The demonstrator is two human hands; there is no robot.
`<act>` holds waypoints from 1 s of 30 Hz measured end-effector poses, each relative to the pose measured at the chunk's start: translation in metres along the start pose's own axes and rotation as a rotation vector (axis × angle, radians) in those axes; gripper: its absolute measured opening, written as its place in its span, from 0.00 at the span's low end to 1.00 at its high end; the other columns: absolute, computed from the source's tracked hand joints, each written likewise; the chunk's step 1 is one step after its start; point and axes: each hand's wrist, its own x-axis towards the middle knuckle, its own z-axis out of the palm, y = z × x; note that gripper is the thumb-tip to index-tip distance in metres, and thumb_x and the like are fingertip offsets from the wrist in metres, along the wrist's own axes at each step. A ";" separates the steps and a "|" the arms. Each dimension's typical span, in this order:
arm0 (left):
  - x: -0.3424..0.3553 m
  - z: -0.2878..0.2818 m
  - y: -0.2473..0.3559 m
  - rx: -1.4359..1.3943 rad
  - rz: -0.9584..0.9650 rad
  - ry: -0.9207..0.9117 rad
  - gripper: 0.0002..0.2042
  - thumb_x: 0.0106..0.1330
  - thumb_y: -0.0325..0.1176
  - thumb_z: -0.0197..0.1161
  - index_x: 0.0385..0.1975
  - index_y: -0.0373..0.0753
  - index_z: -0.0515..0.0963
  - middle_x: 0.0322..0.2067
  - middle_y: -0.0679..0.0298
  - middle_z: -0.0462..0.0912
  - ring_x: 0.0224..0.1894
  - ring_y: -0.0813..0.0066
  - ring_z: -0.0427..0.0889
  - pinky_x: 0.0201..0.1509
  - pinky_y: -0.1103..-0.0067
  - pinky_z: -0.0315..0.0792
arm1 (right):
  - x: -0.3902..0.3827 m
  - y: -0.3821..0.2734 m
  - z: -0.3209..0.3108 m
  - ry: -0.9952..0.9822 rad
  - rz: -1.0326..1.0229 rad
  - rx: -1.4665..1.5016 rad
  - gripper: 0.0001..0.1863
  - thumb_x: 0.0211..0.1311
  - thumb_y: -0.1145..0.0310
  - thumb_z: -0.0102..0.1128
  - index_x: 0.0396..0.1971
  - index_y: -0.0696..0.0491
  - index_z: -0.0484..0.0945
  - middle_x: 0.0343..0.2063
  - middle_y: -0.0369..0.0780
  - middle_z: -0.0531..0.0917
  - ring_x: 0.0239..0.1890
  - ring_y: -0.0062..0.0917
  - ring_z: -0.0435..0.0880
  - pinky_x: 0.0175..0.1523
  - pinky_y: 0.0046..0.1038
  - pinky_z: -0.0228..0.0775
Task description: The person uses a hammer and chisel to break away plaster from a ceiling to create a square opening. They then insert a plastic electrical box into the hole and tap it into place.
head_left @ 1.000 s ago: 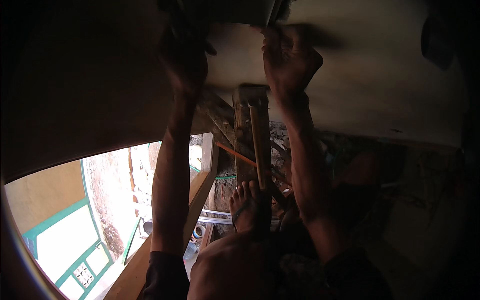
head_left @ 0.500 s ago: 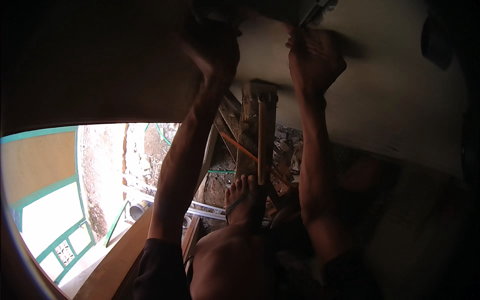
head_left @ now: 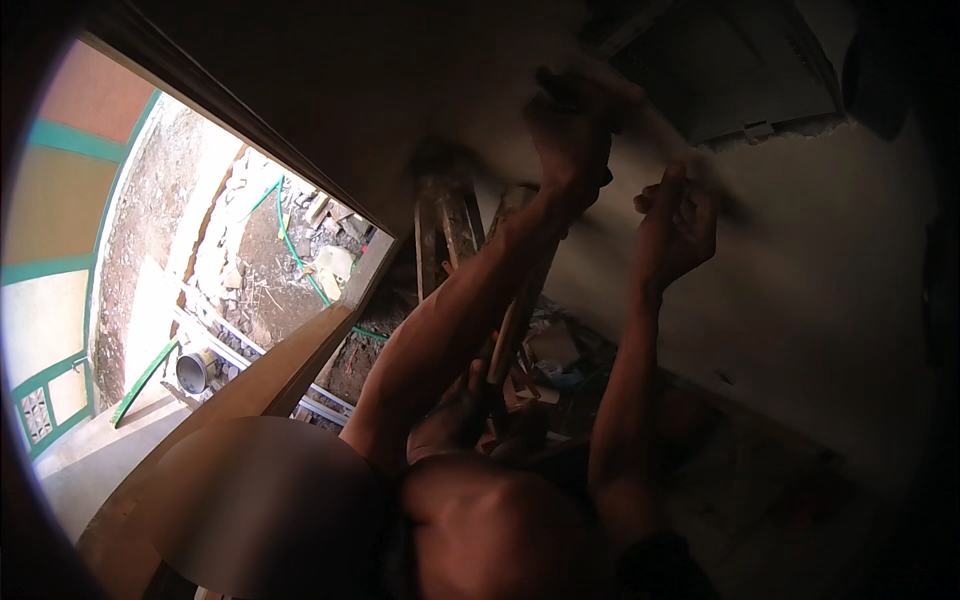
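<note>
My left hand point(head_left: 572, 145) is raised in front of the pale wall point(head_left: 800, 220), its fingers closed. Something dark shows at its top, too blurred and dim to name. To its right, my right hand point(head_left: 685, 225) is raised close to the same wall, with fingers curled in; whatever they may hold cannot be made out. Above both hands, a dark rectangular box point(head_left: 740, 85) is set into the wall, with a rough, broken edge below it. A wooden handle point(head_left: 514, 335) stands behind my left forearm, near my foot.
Wooden planks point(head_left: 448, 225) lean together beyond my left arm. Rubble point(head_left: 560, 345) lies below. At left, past a wooden board point(head_left: 235, 385), a bright opening shows a metal can point(head_left: 196, 370), white pipes point(head_left: 225, 340) and a green hose point(head_left: 290, 235).
The view has swung, bringing the whole wall box into sight at upper right. Both hands appear lower and farther right. A rounded, blurred shape has come in at lower left.
</note>
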 end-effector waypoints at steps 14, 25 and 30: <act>0.008 0.008 0.018 0.057 0.019 -0.009 0.18 0.46 0.35 0.79 0.14 0.38 0.71 0.11 0.69 0.73 0.11 0.83 0.67 0.12 0.80 0.62 | -0.127 0.146 -0.020 -0.614 0.194 -0.719 0.24 0.59 0.61 0.66 0.43 0.64 0.68 0.34 0.52 0.82 0.39 0.45 0.85 0.43 0.42 0.75; 0.014 0.010 0.017 0.035 0.019 0.040 0.22 0.43 0.34 0.81 0.13 0.40 0.66 0.11 0.72 0.69 0.11 0.85 0.63 0.14 0.81 0.60 | -0.103 0.066 -0.064 -0.440 0.194 -0.344 0.17 0.65 0.70 0.61 0.47 0.65 0.72 0.31 0.47 0.81 0.29 0.29 0.83 0.32 0.27 0.75; 0.017 0.015 0.011 0.024 0.054 0.100 0.22 0.41 0.34 0.82 0.14 0.40 0.67 0.15 0.72 0.69 0.17 0.84 0.68 0.21 0.81 0.65 | -0.046 -0.026 -0.067 -0.553 -0.632 -0.559 0.21 0.65 0.77 0.57 0.56 0.67 0.68 0.35 0.51 0.79 0.32 0.38 0.83 0.33 0.35 0.76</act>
